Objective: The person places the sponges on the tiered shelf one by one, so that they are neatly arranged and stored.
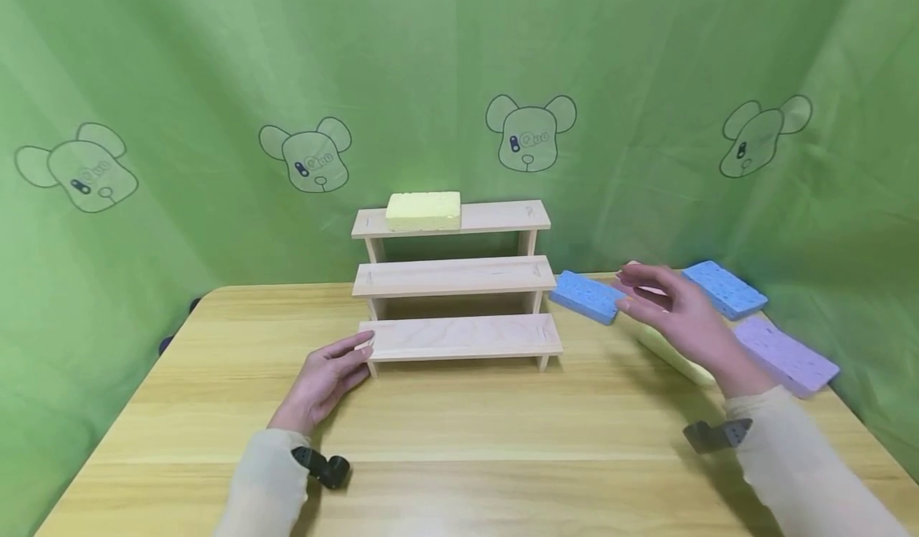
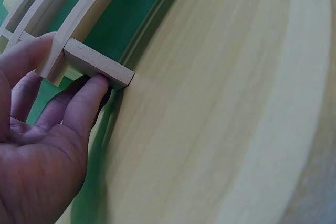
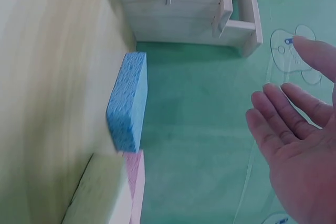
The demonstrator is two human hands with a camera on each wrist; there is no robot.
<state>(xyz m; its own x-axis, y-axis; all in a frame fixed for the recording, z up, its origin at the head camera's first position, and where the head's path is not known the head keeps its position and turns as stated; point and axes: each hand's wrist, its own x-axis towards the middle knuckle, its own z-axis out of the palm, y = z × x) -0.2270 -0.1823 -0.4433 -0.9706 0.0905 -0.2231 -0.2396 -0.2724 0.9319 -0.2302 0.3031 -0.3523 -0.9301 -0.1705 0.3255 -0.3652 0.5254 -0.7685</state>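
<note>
A three-tier wooden shelf stand (image 1: 459,339) rises at the back of the table, with a pale yellow sponge (image 1: 424,212) lying on its top tier toward the left. My left hand (image 1: 325,379) grips the left end of the lowest tier; in the left wrist view its thumb presses the side support (image 2: 100,61). Over the sponges on the right, my right hand (image 1: 682,317) hovers, fingers loosely bent and holding nothing. Closest to its fingertips is a blue sponge (image 1: 585,298) beside the stand. A pink sponge (image 3: 137,177), mostly hidden by the hand in the head view, shows in the right wrist view.
Right of the stand lie a second yellow sponge (image 1: 675,359), partly under the right forearm, another blue sponge (image 1: 725,290) at the back, and a purple sponge (image 1: 787,355) near the right edge. A green curtain (image 1: 431,58) with bear outlines hangs behind the wooden table (image 1: 459,441).
</note>
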